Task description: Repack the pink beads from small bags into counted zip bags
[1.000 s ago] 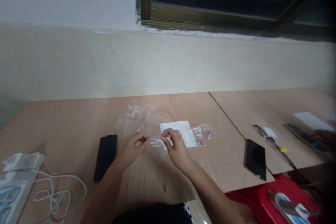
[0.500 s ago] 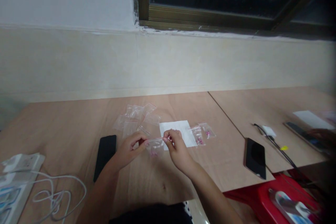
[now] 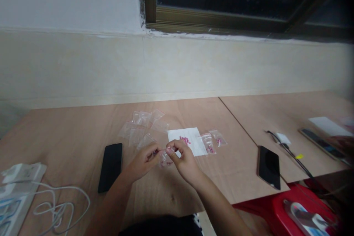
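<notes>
Between my hands is a small clear zip bag (image 3: 166,161) with pink bits inside. My left hand (image 3: 145,160) pinches its top edge on the left. The fingers of my right hand (image 3: 181,156) are closed on the same edge at the right. Just beyond my right hand, small pink beads (image 3: 185,140) lie on a white sheet of paper (image 3: 198,146). Two more zip bags holding pink bits, one of them this bag (image 3: 219,138), rest at the paper's right side. Several flat clear bags (image 3: 136,135) are spread behind my left hand.
A black phone (image 3: 110,167) lies left of my hands. At far left are a power strip (image 3: 16,199) and a tangled white cable (image 3: 58,210). Another phone (image 3: 269,167) lies right, near black cables (image 3: 295,156). A person's hand (image 3: 343,142) is by a further phone (image 3: 320,143). A red stool (image 3: 279,206) stands below.
My hands have drawn closer together and slightly lower, and the bag's top edge has bunched. The pink beads on the paper now show past my right hand.
</notes>
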Demonstrator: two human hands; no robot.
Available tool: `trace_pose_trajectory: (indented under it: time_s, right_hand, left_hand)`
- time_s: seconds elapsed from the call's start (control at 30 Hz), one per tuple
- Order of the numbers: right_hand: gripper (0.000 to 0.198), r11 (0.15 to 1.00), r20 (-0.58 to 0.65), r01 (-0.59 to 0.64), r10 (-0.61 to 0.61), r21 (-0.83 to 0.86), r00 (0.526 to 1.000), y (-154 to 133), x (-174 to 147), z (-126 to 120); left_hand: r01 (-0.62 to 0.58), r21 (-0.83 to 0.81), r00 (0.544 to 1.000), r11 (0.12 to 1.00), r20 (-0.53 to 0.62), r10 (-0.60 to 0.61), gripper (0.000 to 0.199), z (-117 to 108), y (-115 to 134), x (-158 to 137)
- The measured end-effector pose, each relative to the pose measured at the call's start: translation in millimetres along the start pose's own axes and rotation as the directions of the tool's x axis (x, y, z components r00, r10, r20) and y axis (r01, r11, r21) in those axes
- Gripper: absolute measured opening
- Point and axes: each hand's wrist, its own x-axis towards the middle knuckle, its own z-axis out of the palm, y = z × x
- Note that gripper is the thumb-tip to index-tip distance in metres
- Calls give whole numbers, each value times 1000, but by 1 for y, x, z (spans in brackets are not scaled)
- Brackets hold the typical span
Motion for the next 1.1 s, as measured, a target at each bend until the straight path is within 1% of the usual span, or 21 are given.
trace_pose_trajectory:
  time_s: [0.07,0.13,0.17,0.27,0.33,0.37,0.43,0.53,0.57,0.63,0.7,0.77,0.87,0.97,1.1]
  right_hand:
    - [14,999,54,-4,2,37,999,1,1,-1]
    - [15,997,78,-22,16,79,997,3,3,-3]
    - [16,995,66,-36,30,97,997,5,3,-3]
    - [15,991,-33,-67,71,116,997,8,4,-3]
    - [15,988,-63,-84,93,126,994,10,5,-2]
    - [15,983,-52,-109,117,145,992,12,5,-2]
    - [18,958,10,-191,194,216,981,17,5,-1]
    - [23,883,76,-292,284,369,956,25,5,-2]
    - [25,864,78,-297,291,407,954,27,4,-2]
    - [27,853,62,-278,280,441,958,29,2,-3]
    - [29,867,44,-257,264,428,963,29,1,-2]
    - [29,877,27,-247,259,411,965,28,-1,-1]
    - [28,861,65,-277,276,428,959,28,-1,-1]
    - [27,822,116,-314,295,474,948,32,1,-4]
    - [29,792,58,-336,358,509,932,38,4,-7]
  left_hand:
    - [-12,12,1000,1000,-17,12,22,2,-1,3]
    - [-4,8,1000,1000,-12,4,21,3,-2,6]
    - [3,-1,1000,1000,-9,-3,20,3,-3,6]
    - [25,-35,1000,999,-17,-25,21,1,-9,6]
    - [34,-43,999,999,-28,-35,21,-2,-13,4]
    - [36,-44,999,998,-35,-38,21,-3,-15,3]
    - [45,-45,997,998,-64,-48,20,-5,-18,1]
    - [91,-63,991,994,-94,-97,20,-6,-22,-3]
    - [112,-71,989,991,-92,-118,20,-5,-22,-4]
    - [149,-89,986,985,-66,-155,20,-4,-24,-7]
    - [170,-90,983,981,-54,-175,19,-3,-26,-10]
    - [179,-80,980,981,-75,-185,20,-2,-26,-11]
    - [198,-114,970,974,-121,-211,20,-2,-24,-11]
    - [230,-180,960,956,-119,-253,21,-3,-24,-10]
    - [224,-173,961,959,-126,-248,22,-5,-26,-8]
